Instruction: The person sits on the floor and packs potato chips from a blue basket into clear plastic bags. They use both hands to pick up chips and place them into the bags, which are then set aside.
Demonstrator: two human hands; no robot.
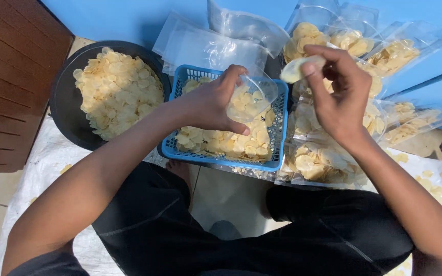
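Observation:
My left hand (212, 106) grips a clear plastic bag (254, 94) partly filled with pale yellow chips, held over a blue plastic basket (180, 151) of the same chips. My right hand (341, 94) is raised to the right of it, pinching a few chips (296, 69) between thumb and fingers just above and beside the bag's mouth. Both forearms reach in from the bottom of the view over my crossed legs in black trousers.
A black round basin (65, 102) heaped with chips sits at the left. Empty clear bags (205, 46) lie behind the basket against a blue wall. Several filled chip bags (318, 163) pile up at the right. A dark wooden door (6, 76) stands at the far left.

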